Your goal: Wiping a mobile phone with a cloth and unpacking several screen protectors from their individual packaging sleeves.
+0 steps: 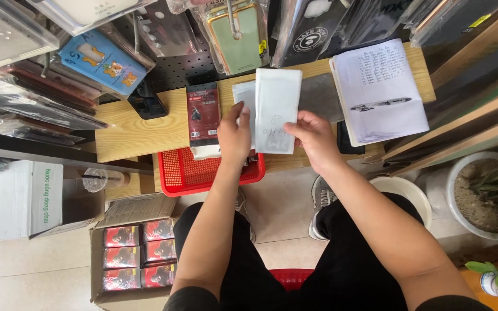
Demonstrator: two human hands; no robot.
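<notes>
Holding two pale flat packets (276, 109) above the wooden shelf (139, 135), left hand (234, 135) and right hand (313, 138) pinch the lower edges; keep them fanned over the red basket (191, 173), clear of the open notebook (378, 92).

Two flat white packets are held up together above the wooden bench (139, 135), at about 12 o'clock from the person. The front packet (276, 109) is a tall pale rectangle standing upright, with faint handwriting low on its face, pinched along its lower right edge. The second packet (244, 101) sits just behind it toward 9 o'clock, overlapping and touching it, slightly greyer, with only its left strip showing.
</notes>
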